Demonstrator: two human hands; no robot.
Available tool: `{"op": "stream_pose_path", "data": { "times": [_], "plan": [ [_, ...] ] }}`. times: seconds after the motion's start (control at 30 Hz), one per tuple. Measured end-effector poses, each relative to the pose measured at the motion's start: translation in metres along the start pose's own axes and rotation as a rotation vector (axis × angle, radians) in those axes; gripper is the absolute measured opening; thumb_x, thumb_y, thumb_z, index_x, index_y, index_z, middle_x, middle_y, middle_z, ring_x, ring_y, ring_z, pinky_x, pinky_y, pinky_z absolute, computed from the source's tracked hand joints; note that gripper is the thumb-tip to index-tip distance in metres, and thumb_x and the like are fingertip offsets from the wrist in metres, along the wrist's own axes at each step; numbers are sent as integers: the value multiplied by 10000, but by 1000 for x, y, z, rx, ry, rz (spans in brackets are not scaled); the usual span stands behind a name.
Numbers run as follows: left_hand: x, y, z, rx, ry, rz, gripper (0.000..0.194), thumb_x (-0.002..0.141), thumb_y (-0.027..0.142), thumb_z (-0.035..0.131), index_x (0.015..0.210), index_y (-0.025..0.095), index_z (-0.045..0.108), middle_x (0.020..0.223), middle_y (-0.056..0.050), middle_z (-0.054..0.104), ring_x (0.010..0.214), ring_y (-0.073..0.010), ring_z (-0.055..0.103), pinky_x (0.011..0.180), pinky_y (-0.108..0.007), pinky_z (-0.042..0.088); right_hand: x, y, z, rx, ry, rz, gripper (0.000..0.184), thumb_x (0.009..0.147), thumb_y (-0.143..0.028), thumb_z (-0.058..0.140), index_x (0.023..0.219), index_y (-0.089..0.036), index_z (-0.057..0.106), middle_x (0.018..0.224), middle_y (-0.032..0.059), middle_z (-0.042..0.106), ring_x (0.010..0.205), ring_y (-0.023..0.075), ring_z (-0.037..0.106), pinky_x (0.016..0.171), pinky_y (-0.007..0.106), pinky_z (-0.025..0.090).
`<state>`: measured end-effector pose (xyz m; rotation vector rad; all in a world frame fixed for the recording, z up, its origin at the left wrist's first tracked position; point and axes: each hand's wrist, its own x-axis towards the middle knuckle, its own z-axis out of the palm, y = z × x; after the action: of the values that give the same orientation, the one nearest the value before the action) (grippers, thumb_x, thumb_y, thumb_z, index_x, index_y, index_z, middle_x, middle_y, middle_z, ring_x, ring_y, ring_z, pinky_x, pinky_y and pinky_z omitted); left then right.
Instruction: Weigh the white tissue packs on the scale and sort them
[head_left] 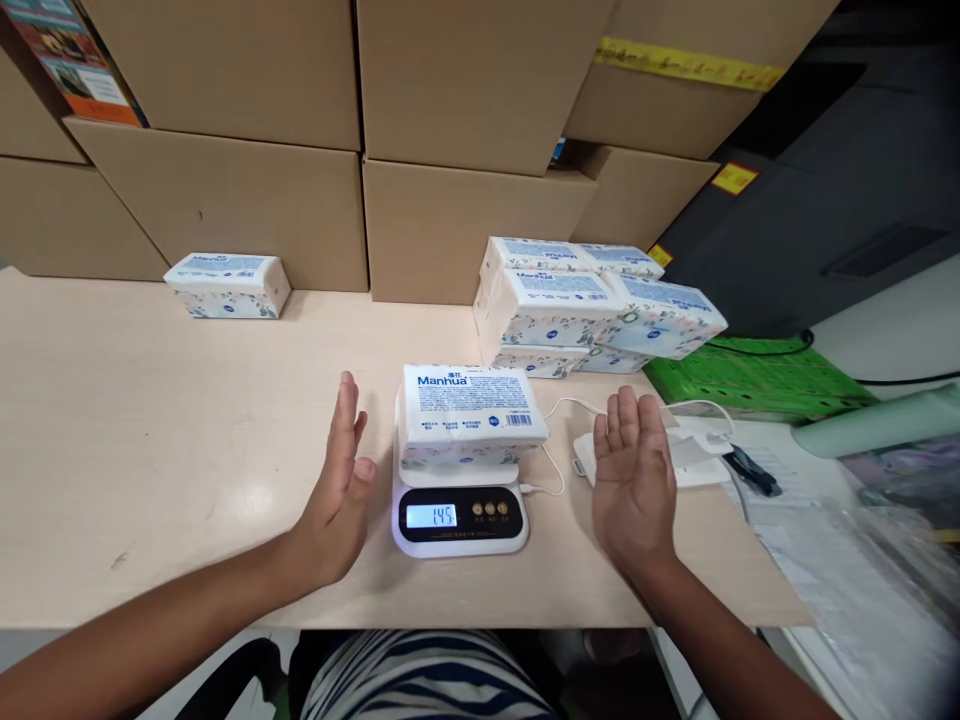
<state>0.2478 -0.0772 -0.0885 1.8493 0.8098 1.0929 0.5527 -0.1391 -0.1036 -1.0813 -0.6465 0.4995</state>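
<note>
A pack of tissues marked "Manhua" lies on a white digital scale in front of me. The lit display appears to read 1.45. To the left of the scale, my left hand is raised with its fingers stretched out, holding nothing. My right hand is on the other side, palm showing and fingers extended, apart from the pack. A white cable plugs into the scale's right side.
Several tissue packs are stacked at the back right; a single pack sits back left. Cardboard boxes line the rear. Behind my right hand lies a white power strip. A green crate is farther right.
</note>
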Motion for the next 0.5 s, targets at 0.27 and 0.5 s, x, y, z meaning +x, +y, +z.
{"op": "stream_pose_path", "data": {
  "times": [0.27, 0.5],
  "plan": [
    [4, -14, -5, 54, -15, 14, 698, 1151, 641, 300, 1758, 564, -35, 1908, 84, -89, 1772, -350, -30, 1403, -709, 95, -2, 7, 0, 0, -40, 48, 686, 957, -726, 726, 1546, -390, 624, 1761, 57, 511, 1662, 249, 444, 1401, 606, 244],
    [2, -18, -7, 95, -15, 20, 711, 1157, 617, 317, 1782, 496, 0, 1914, 37, -21, 1768, -357, 34, 1407, -696, 132, -3, 8, -2, 4, -63, 49, 647, 963, -712, 732, 1515, -384, 654, 1697, 75, 591, 1621, 256, 509, 1387, 617, 277]
  ]
}}
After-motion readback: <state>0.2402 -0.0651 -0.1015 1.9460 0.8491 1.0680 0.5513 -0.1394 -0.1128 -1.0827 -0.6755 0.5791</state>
